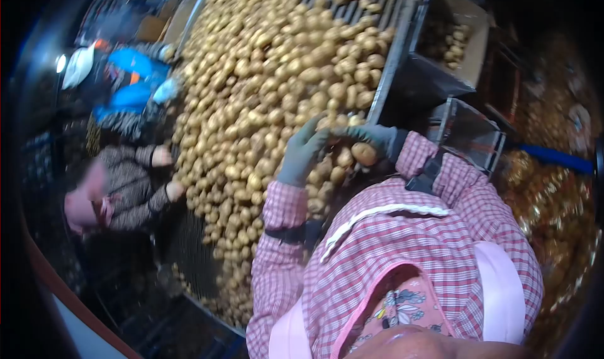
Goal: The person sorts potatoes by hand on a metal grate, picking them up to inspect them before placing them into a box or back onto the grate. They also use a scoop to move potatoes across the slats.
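My left hand [301,154], in a grey-green glove, is over the potato heap [251,120] with its fingers stretched out and apart. Nothing shows between them. Just to its right, my right hand [372,135] wears a similar glove, its fingertips reaching toward the left one. A larger brownish potato [363,153] sits under the right hand's palm and looks gripped there, though the glove partly hides the contact. More potatoes lie below and between both hands, close to the front of my checked smock.
Across the heap on the left, a person in a pink head covering [85,198] has both hands at the potatoes. Another worker in blue [138,72] stands farther up. Metal bins [475,63] stand right of the slatted conveyor [390,13]. Shiny filled bags [547,227] lie at far right.
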The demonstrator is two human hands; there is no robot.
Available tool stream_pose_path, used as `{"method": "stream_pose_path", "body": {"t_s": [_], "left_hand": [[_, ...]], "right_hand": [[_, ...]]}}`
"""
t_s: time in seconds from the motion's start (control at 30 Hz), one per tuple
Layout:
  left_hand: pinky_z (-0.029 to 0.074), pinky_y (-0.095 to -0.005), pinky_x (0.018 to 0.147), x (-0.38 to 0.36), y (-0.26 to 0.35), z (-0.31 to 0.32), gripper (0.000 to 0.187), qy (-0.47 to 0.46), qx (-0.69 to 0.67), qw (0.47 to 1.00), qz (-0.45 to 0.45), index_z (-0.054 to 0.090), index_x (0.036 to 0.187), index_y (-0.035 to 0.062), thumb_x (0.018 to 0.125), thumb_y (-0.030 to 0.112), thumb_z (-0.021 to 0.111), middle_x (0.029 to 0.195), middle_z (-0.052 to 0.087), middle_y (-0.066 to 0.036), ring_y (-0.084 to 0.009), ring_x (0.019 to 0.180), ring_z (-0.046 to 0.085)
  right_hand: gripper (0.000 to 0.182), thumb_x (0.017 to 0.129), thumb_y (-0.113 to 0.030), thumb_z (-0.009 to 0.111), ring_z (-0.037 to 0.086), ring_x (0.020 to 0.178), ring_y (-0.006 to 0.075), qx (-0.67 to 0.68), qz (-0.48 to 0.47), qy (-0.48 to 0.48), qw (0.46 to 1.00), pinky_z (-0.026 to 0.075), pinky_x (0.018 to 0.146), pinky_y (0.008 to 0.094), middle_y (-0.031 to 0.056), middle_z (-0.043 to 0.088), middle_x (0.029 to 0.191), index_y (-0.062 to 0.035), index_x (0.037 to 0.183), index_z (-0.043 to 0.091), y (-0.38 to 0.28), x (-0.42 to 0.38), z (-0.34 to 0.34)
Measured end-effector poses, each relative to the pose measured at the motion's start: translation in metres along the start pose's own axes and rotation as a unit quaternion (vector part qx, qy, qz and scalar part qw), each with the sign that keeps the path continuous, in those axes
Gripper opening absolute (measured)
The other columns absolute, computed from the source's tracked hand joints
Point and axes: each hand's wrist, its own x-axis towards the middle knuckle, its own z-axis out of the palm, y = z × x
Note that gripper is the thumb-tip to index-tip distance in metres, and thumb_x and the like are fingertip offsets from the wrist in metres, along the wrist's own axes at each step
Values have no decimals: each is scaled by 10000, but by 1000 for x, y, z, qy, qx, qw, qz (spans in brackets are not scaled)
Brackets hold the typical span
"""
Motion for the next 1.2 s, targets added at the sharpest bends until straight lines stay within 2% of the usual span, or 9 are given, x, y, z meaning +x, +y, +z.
{"method": "stream_pose_path", "body": {"t_s": [0.23,0.53,0.7,0.83,0.87,0.93,1.0,1.07,1.2], "left_hand": [[548,-264,847,30,13,68,594,-131,-33,990,-33,422,1483,-56,1009,224,644,1191,677,-126,-165,1009,686],[454,-273,1043,95,60,177,537,-312,-75,946,37,452,1474,-45,995,114,637,1389,583,-91,-151,1239,560],[492,-180,799,114,39,148,468,-257,-88,962,2,508,1458,4,1005,88,592,1216,636,4,-19,922,592],[530,-318,938,99,11,81,511,-198,-98,974,-40,497,1443,-44,935,10,522,1141,651,-77,-156,1085,648],[515,-337,985,86,9,73,563,-123,-81,989,0,503,1436,-52,876,-11,470,1183,665,-136,-215,1151,642],[464,-359,1068,65,-17,35,562,-65,-47,993,90,523,1424,-48,866,-4,467,1316,643,-165,-259,1238,609],[463,-362,1070,34,-28,-1,497,22,2,997,69,575,1392,-15,901,23,508,1315,660,-139,-251,1219,618],[515,-327,965,0,-31,-14,342,126,60,989,42,684,1263,15,947,126,611,1187,720,-115,-203,1073,669],[509,-256,879,-63,-68,-30,342,233,36,972,-19,682,1273,33,946,132,652,1049,725,-44,-110,964,634]], "right_hand": [[629,949,-592,627,597,888,109,57,-73,-68,993,500,739,270,26,669,1092,-93,1331,604,8,-68,-21],[539,950,-450,690,656,913,144,-56,-501,215,837,563,777,298,49,671,997,-41,1273,553,3,-204,-1],[720,957,-705,487,605,592,185,-112,-369,494,779,491,488,309,98,674,921,-70,1285,577,-33,-331,-80],[646,952,-615,590,699,828,262,15,-224,657,719,602,728,424,115,697,1064,-80,1315,580,-63,-420,-229],[669,934,-565,638,689,926,267,-390,-177,667,610,591,783,458,125,664,1172,-60,1363,545,-52,-457,-252],[686,952,-487,638,624,1146,321,-435,-208,691,538,543,928,494,135,540,1407,-66,1465,465,-74,-449,-283],[593,1025,-434,532,607,1190,376,-35,-286,699,655,533,975,454,139,436,1545,-111,1515,442,-118,-369,-241],[537,1045,-413,494,668,1077,272,-127,-237,629,730,569,896,387,140,507,1490,-96,1479,492,-139,-313,-316],[506,1069,-350,450,661,1066,182,-201,-207,363,886,560,871,298,102,566,1439,-91,1503,457,-164,-108,-219]]}}
